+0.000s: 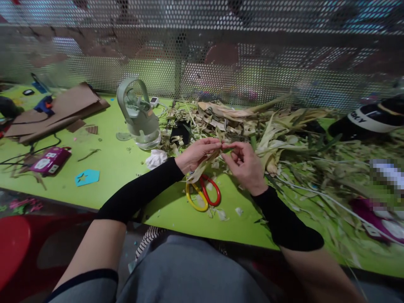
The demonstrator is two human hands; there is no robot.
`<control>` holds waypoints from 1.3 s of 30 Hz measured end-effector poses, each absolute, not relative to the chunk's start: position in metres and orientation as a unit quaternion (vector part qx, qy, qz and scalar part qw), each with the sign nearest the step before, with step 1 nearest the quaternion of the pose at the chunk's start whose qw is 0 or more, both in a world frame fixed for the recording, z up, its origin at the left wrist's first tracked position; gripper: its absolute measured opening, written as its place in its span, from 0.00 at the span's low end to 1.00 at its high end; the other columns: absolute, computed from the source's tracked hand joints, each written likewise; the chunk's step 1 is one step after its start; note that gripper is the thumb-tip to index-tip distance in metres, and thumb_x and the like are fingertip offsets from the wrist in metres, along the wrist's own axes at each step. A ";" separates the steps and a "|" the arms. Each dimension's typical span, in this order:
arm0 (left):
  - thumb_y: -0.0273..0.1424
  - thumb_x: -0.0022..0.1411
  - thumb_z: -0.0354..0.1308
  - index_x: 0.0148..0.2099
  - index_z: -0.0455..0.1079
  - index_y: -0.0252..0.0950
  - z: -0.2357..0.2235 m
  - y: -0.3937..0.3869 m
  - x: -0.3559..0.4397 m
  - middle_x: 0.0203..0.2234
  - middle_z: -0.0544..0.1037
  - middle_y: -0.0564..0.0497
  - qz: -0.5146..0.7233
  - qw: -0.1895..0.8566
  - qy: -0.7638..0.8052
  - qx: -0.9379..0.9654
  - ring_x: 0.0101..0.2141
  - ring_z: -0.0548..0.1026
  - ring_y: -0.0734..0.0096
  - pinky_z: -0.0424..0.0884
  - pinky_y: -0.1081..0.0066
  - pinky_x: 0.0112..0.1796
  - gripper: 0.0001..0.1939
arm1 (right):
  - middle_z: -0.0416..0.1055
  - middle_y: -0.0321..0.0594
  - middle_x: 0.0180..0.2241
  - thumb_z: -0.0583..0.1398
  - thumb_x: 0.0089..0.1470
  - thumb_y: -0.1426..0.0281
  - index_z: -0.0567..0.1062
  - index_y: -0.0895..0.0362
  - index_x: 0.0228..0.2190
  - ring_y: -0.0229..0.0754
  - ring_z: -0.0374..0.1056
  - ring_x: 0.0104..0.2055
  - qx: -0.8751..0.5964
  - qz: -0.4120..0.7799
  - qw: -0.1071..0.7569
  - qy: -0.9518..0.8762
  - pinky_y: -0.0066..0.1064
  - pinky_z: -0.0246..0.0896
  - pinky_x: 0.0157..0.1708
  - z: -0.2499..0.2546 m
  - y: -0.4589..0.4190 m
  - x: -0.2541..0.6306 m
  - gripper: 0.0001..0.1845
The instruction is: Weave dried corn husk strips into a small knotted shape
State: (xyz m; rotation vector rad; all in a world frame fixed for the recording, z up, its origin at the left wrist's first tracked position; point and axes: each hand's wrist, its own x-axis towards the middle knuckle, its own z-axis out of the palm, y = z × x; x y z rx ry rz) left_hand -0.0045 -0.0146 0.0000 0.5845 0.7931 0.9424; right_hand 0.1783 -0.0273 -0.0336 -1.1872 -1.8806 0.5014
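Note:
My left hand (197,153) and my right hand (245,164) meet above the green table (126,168), both in black sleeves. Together they pinch a pale dry corn husk strip (203,166) that hangs down from the fingertips toward my left wrist. Under the hands lie scissors (203,194) with one yellow and one red handle. A big heap of dry husks and leaves (252,122) lies just beyond my fingers.
A small grey desk fan (137,111) stands left of the heap. Cardboard sheets (63,107), a magenta box (50,160), a blue paper shape (86,177) and crumpled white paper (157,158) lie at the left. A perforated metal screen (202,63) backs the table. A red stool (12,244) sits lower left.

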 end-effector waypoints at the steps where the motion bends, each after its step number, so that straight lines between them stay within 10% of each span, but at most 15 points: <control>1: 0.16 0.70 0.57 0.35 0.69 0.32 -0.001 -0.015 -0.004 0.25 0.78 0.56 0.437 0.774 0.370 0.270 0.24 0.72 0.84 0.68 0.78 0.33 0.11 | 0.62 0.29 0.24 0.63 0.60 0.62 0.71 0.53 0.44 0.38 0.58 0.23 -0.466 0.187 0.418 -0.757 0.32 0.56 0.25 -0.033 -0.028 0.178 0.13; 13: 0.14 0.68 0.54 0.33 0.74 0.32 0.001 -0.022 0.002 0.23 0.77 0.54 0.422 0.764 0.395 0.287 0.26 0.75 0.79 0.75 0.71 0.47 0.14 | 0.66 0.32 0.26 0.62 0.59 0.67 0.74 0.53 0.43 0.37 0.58 0.22 -0.451 0.130 0.435 -0.769 0.32 0.58 0.25 -0.033 -0.028 0.177 0.09; 22: 0.13 0.62 0.56 0.41 0.78 0.28 -0.010 -0.018 -0.003 0.28 0.79 0.55 0.387 0.678 0.399 0.481 0.26 0.69 0.83 0.69 0.74 0.40 0.12 | 0.65 0.30 0.24 0.63 0.61 0.51 0.73 0.53 0.39 0.37 0.59 0.22 -0.486 0.196 0.424 -0.738 0.31 0.54 0.24 -0.028 -0.025 0.181 0.18; 33: 0.12 0.61 0.57 0.48 0.79 0.28 0.002 -0.007 -0.019 0.46 0.84 0.44 0.326 0.656 0.280 0.621 0.43 0.80 0.74 0.75 0.67 0.52 0.17 | 0.67 0.31 0.23 0.74 0.42 0.43 0.72 0.53 0.29 0.35 0.59 0.23 -0.471 0.209 0.576 -0.634 0.31 0.56 0.23 -0.028 -0.020 0.171 0.30; 39: 0.19 0.71 0.58 0.49 0.77 0.24 0.017 -0.018 -0.022 0.29 0.75 0.54 0.326 0.586 0.310 0.674 0.28 0.68 0.87 0.66 0.77 0.37 0.09 | 0.63 0.29 0.22 0.73 0.27 0.32 0.68 0.50 0.29 0.32 0.56 0.18 -0.398 0.163 0.674 -0.601 0.33 0.46 0.20 -0.055 0.007 0.167 0.42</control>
